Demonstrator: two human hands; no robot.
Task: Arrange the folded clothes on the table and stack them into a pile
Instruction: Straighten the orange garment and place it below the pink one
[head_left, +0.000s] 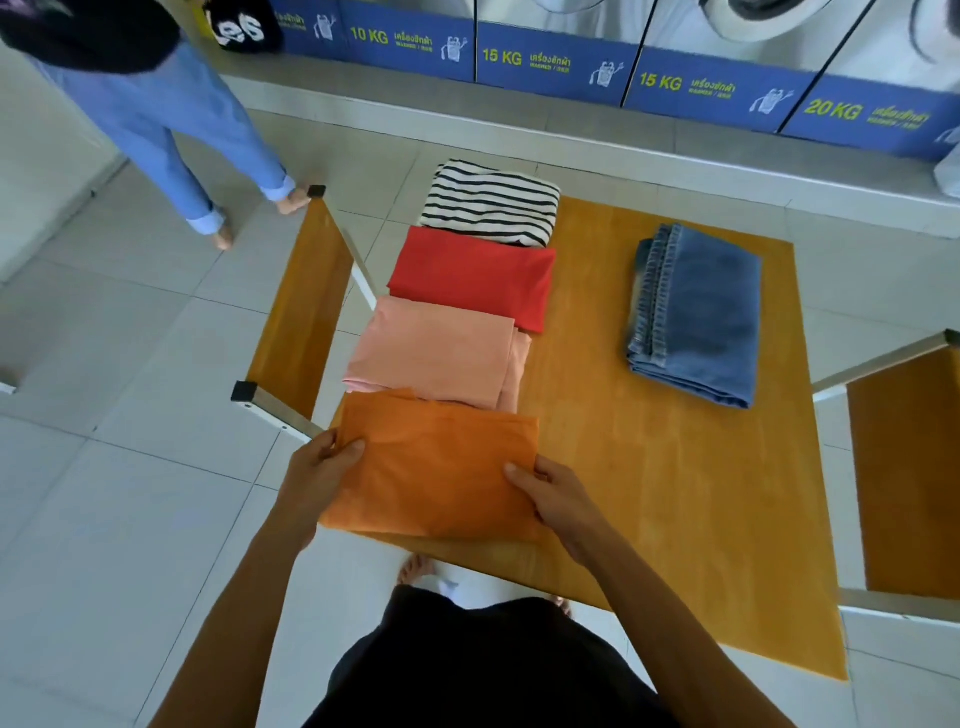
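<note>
Together we gripped the folded orange cotton shirt (436, 467) at the wooden table's (649, 493) near edge, left hand (317, 470) and right hand (550, 493) closed on its short sides, the folded pink shirt (436, 353) lying just beyond.

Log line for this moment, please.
both hands grip orange cloth: left hand, right hand | row: pink, red, striped | jeans apart | no pile yet

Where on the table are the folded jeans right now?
In the head view, the folded jeans lie alone on the right side of the table, apart from the row of tops, level with the red top.
</note>
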